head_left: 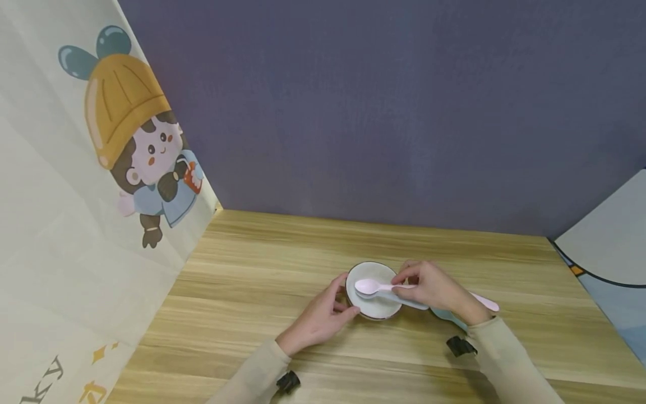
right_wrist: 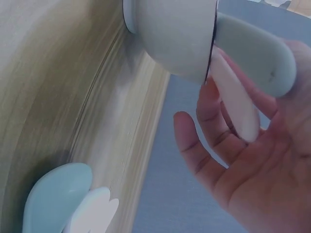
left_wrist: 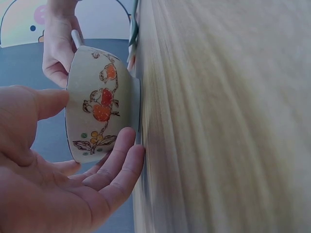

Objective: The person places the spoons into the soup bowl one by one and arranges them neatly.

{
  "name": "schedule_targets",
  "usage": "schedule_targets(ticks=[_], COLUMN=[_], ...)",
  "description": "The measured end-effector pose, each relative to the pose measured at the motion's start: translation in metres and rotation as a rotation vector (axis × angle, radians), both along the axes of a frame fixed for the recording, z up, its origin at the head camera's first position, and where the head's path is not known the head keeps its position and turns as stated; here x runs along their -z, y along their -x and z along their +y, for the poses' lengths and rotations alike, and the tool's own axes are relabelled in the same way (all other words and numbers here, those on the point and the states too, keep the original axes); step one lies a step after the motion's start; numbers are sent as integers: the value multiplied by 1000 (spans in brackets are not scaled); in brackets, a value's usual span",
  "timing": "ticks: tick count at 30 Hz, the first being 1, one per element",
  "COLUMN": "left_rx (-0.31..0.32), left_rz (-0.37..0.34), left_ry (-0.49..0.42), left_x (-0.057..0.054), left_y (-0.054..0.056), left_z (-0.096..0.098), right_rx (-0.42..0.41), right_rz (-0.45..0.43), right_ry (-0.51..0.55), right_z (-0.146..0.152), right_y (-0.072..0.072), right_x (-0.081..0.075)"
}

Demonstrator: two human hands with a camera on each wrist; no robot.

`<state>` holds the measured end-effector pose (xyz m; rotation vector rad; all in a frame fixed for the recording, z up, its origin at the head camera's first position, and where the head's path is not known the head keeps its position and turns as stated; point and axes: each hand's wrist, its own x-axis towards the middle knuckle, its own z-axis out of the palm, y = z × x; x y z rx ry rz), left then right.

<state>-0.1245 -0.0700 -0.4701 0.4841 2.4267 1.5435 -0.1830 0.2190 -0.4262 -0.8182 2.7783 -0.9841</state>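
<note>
A small round bowl (head_left: 375, 310) with a dark rim stands on the table. Orange fruits and leaves decorate the side of the bowl (left_wrist: 99, 104) in the left wrist view. Around its left side my left hand (head_left: 320, 315) holds it, thumb near the rim and fingers low on the wall. My right hand (head_left: 435, 286) pinches a pale pink spoon (head_left: 367, 287), its head over the bowl. A grey-green spoon (right_wrist: 255, 53) leans in the bowl with its handle sticking out past the rim. Part of the pink spoon's handle is hidden by the fingers in the head view.
On the table under my right wrist lie a teal spoon (head_left: 446, 316) and a pink spoon handle (head_left: 487, 302), partly covered by the arm. A dark wall (head_left: 353, 112) rises behind the wooden table (head_left: 242, 269). A pale panel with a cartoon figure (head_left: 146, 146) stands at left.
</note>
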Motion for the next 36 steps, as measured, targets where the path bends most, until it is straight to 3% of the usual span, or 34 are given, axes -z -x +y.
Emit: schedule_targets(ticks=[11, 24, 31, 36], left_rx=[-4, -2, 1, -8], left_rz=[-5, -1, 9, 13], left_ry=[15, 12, 17, 25], left_x=[-1, -2, -1, -1], left_y=[-1, 1, 1, 1], left_z=[-1, -2, 0, 0], right_rx=[-24, 3, 42, 54], right_rz=[-28, -11, -70, -54], right_ry=[59, 60, 96, 98], right_z=[1, 5, 11, 14], right_y=[0, -1, -7, -7], right_x=[3, 4, -2, 2])
